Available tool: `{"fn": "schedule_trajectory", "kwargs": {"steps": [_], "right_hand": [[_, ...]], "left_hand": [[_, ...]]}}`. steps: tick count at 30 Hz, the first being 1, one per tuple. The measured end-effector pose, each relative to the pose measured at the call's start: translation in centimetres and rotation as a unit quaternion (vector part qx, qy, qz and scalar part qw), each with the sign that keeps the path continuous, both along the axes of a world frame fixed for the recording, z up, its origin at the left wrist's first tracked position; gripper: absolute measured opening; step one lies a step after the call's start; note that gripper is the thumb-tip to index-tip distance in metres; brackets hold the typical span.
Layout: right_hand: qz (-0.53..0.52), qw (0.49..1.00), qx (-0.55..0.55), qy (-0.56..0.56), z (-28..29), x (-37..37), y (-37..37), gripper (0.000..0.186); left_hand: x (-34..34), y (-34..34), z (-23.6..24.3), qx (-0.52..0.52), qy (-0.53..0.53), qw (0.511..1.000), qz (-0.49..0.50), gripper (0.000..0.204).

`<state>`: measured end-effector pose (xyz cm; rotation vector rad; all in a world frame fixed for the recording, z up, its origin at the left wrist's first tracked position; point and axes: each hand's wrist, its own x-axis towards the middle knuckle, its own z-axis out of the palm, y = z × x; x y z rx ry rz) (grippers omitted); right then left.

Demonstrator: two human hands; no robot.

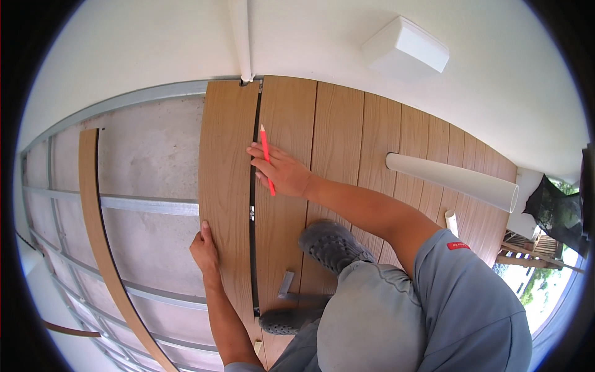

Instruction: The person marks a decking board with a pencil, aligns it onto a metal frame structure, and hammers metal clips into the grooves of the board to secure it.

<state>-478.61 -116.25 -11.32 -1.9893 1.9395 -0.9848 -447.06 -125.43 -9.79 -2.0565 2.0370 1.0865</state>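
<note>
A loose wood-grain deck board (226, 180) lies beside the laid boards (347, 142), with a dark gap between them. My left hand (203, 248) presses on the loose board's left edge, fingers flat. My right hand (279, 170) rests at the gap, touching the loose board's right edge, and holds a red pencil (267, 158) that points toward the wall. My grey shoes (331, 245) stand on the laid boards.
Grey metal joists (149, 203) cross bare concrete (149, 161) on the left. A narrow wood-tone strip (93, 211) lies over them. A white pipe (452, 180) rests on the decking at right; a white downpipe (242, 37) and a white box (406, 48) are on the wall. A small metal piece (286, 284) sits near my foot.
</note>
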Motion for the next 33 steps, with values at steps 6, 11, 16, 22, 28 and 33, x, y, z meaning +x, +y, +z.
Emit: {"fn": "schedule_trajectory", "kwargs": {"steps": [6, 11, 16, 22, 28, 33], "right_hand": [[0.002, 1.000, -0.013, -0.019, 0.0, 0.2, 0.0, 0.026], [-0.009, 1.000, -0.019, -0.022, -0.2, 0.5, -0.1, 0.023], [-0.006, 1.000, -0.014, -0.005, -0.6, 0.3, -0.1, 0.026], [0.002, 1.000, -0.013, 0.006, 1.0, 1.1, -3.4, 0.031], [0.159, 0.982, -0.071, 0.076, 0.2, -0.3, -16.4, 0.019], [0.206, 0.975, -0.030, 0.076, -1.2, -0.7, -19.0, 0.019]], "left_hand": [[-0.1, 0.4, 0.0, 0.000, 0.021, 1.000, -0.002, 0.065], [-0.3, 0.6, 0.1, 0.014, 0.005, 1.000, 0.002, 0.067], [-0.8, 0.2, 0.8, 0.021, 0.010, 1.000, -0.018, 0.071], [-1.0, -1.2, 0.7, 0.035, -0.007, 0.999, -0.039, 0.073], [-2.6, -1.2, 1.3, 0.049, -0.006, 0.999, -0.012, 0.074], [-2.8, -1.1, 0.3, 0.025, -0.028, 0.999, -0.003, 0.075]]}}
